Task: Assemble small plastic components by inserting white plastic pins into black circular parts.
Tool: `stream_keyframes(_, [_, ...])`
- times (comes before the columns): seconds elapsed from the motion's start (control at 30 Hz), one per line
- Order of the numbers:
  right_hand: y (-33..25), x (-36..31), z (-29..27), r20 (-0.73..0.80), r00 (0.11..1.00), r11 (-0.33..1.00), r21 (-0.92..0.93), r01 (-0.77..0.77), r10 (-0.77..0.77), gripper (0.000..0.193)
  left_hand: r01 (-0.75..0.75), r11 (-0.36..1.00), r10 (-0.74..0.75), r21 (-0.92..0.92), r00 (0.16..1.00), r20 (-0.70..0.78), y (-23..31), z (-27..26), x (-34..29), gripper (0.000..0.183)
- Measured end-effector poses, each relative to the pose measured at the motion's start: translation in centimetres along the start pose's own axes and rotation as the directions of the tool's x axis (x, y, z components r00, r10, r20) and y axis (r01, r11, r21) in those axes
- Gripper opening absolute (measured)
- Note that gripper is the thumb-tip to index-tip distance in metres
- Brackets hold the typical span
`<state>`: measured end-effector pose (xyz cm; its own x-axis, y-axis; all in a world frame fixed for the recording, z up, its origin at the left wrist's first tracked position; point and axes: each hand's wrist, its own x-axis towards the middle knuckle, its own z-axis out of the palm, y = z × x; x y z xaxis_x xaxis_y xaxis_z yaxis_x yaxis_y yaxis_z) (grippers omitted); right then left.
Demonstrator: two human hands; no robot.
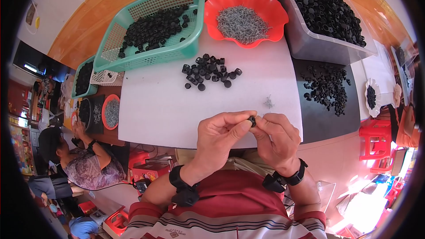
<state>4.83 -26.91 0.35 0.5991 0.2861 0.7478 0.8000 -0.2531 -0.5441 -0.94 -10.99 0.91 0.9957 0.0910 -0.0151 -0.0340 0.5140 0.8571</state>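
Above the near part of a white-topped counter [155,117], the left grip [221,135] and right grip [279,139] together pinch a small black part [252,121]. From there, a green basket [150,60] sits at ten o'clock, a red bowl [277,17] at twelve, a grey bin [310,46] at one. Pinkish floor [325,163] shows at four; a co-worker [90,170] sits near nine; tiny shirt lettering [174,233], seven.
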Motion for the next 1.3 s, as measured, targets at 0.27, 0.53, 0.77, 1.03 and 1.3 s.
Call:
stream_keyframes(0.27, [0.7,0.4,0.1,0.019,0.994,0.991,-0.079,0.111,-0.109,0.029,-0.010,1.000,0.009,-0.010,0.999,-0.047,-0.9,0.3,-0.2,0.020])
stream_keyframes(0.53, [0.7,0.2,-0.1,0.111,0.993,0.998,-0.048,0.052,-0.047,0.036,-0.019,1.000,0.019,0.003,0.998,-0.061,-0.8,0.0,-0.4,0.020])
stream_keyframes(0.77, [0.1,1.1,-0.8,0.283,0.959,0.999,-0.033,0.029,-0.018,0.048,0.000,1.000,0.000,0.022,0.999,-0.032,-0.5,-0.8,-1.1,0.021])
stream_keyframes(1.03, [-0.3,1.1,-0.7,0.276,0.960,0.996,0.070,-0.062,0.040,0.035,-0.157,0.963,0.182,0.217,0.978,-0.100,2.0,0.2,-2.3,0.021])
stream_keyframes(1.3, [-0.8,2.3,-0.2,0.233,0.973,0.998,0.068,-0.012,-0.005,0.032,-0.623,0.760,0.642,-0.184,0.679,0.356,9.3,1.9,-6.1,0.029])
